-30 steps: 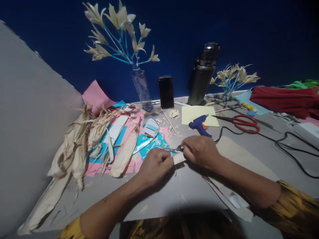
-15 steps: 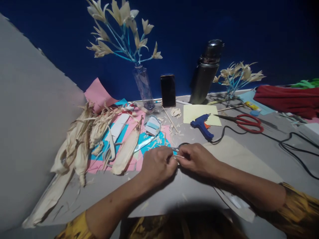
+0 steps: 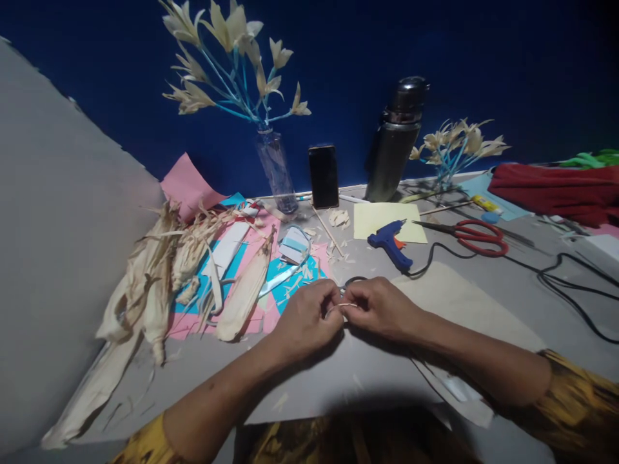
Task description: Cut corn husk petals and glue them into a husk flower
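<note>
Both my hands meet above the grey table, fingertips almost touching. A thin pale strip [image 3: 346, 305] runs between them; what it is made of I cannot tell. My left hand [image 3: 309, 316] pinches its left end, and my right hand [image 3: 382, 308] pinches the right end between thumb and fingers. Just behind the fingers, the dark handle of a small pair of scissors [image 3: 356, 280] shows, the rest largely hidden by my hands. Left of my left hand lies a dried corn husk [image 3: 245, 296] on pink and blue paper [image 3: 285, 296] strewn with husk scraps.
A blue glue gun [image 3: 391, 245] rests by yellow paper [image 3: 362, 222], its black cord trailing right. Red-handled scissors [image 3: 478, 237] lie beyond. Along the wall stand a glass vase [image 3: 276, 171] of husk flowers, a phone [image 3: 324, 177] and a flask [image 3: 394, 148]. Husks [image 3: 145, 283] are piled left.
My fingers have shifted slightly around the thin strip, and it now shows more plainly between them. The whole view has moved a little; the things on the table lie as before.
</note>
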`<state>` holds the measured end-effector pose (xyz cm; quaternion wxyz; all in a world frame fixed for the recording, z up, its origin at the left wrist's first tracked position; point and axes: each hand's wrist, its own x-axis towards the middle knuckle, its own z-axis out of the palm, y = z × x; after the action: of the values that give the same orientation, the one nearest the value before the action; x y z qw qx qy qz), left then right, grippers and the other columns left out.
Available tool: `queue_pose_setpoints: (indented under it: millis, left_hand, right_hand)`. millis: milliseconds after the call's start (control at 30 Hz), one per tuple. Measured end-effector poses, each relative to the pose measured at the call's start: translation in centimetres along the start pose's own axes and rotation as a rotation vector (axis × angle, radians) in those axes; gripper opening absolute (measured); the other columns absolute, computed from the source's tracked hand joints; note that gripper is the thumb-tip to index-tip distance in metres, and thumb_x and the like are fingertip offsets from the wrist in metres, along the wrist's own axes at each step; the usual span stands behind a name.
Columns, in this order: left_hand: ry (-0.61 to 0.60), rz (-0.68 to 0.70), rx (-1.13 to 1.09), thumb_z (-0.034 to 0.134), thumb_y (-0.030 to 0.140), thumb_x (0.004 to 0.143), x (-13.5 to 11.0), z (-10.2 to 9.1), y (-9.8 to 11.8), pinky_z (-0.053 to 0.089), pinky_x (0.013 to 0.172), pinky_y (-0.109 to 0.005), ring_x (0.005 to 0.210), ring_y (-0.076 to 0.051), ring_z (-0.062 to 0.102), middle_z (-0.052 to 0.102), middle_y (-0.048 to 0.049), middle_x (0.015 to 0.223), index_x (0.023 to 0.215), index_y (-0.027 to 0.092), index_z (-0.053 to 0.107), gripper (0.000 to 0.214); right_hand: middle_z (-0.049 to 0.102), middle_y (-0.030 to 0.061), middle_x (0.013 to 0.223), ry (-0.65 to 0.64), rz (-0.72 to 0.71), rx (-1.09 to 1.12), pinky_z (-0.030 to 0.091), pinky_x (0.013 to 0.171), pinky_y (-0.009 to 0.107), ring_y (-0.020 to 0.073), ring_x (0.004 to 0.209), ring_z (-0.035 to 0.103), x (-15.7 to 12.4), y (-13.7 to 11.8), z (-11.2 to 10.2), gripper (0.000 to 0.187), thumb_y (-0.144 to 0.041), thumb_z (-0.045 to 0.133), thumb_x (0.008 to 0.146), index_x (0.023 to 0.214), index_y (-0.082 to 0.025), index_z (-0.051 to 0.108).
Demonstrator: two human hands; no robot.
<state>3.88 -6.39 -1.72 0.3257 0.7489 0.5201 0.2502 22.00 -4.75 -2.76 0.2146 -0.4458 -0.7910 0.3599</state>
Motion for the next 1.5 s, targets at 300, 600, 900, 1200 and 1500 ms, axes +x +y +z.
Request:
queue_pose_setpoints:
  millis: [300,600,900,1200,1500]
  left_hand:
    - [-0.041,-0.124,-0.084,0.052,0.019,0.072,0.5,-3.2,-0.6,0.031,0.054,-0.024,0.058,-0.013,0.046,0.052,0.0031,0.061,0.068,0.019,0.054,0.005]
    - [-0.091,-0.03,0.047,0.045,0.023,0.086,-0.5,0.2,0.3,0.024,0.057,-0.029,0.055,-0.012,0.035,0.036,0.0044,0.055,0.058,0.02,0.038,0.029]
    - [-0.004,-0.126,0.189,0.044,0.021,0.086,-0.5,-0.3,0.5,0.023,0.057,-0.031,0.055,-0.013,0.039,0.046,0.0016,0.056,0.056,0.02,0.039,0.031]
    - [-0.068,-0.018,0.177,0.044,0.019,0.088,-0.6,0.3,0.5,0.027,0.06,-0.03,0.059,-0.014,0.043,0.051,0.0009,0.061,0.064,0.02,0.048,0.024]
    - [0.275,0.222,0.612,0.045,0.015,0.092,-0.7,-0.3,-1.1,0.025,0.057,-0.033,0.058,-0.017,0.045,0.056,-0.0022,0.062,0.067,0.02,0.055,0.027]
  right_hand:
    - [0.054,-0.0045,0.056,0.014,0.075,0.059,0.028,0.051,0.022,0.0102,0.053,0.044,0.1,0.3,-0.7,0.013,-0.016,0.061,0.077,0.064,-0.017,0.062]
    - [0.067,0.0033,0.068,0.055,-0.057,-0.219,0.03,0.059,0.028,0.0153,0.06,0.054,-0.3,-0.2,0.3,0.014,-0.019,0.058,0.082,0.074,-0.017,0.069]
    - [0.074,0.0042,0.082,0.03,0.136,0.039,0.038,0.06,0.025,0.0168,0.068,0.063,0.6,0.5,-2.4,0.026,-0.012,0.054,0.078,0.094,-0.017,0.074]
    - [0.069,0.003,0.066,0.065,0.037,-0.263,0.028,0.058,0.027,0.0155,0.06,0.055,-0.1,-0.6,0.3,0.013,-0.019,0.059,0.077,0.071,-0.018,0.071]
    - [0.067,0.0051,0.065,0.211,0.309,0.389,0.036,0.052,0.026,0.0137,0.053,0.053,1.3,2.4,-2.6,0.024,-0.034,0.06,0.084,0.07,-0.016,0.067]
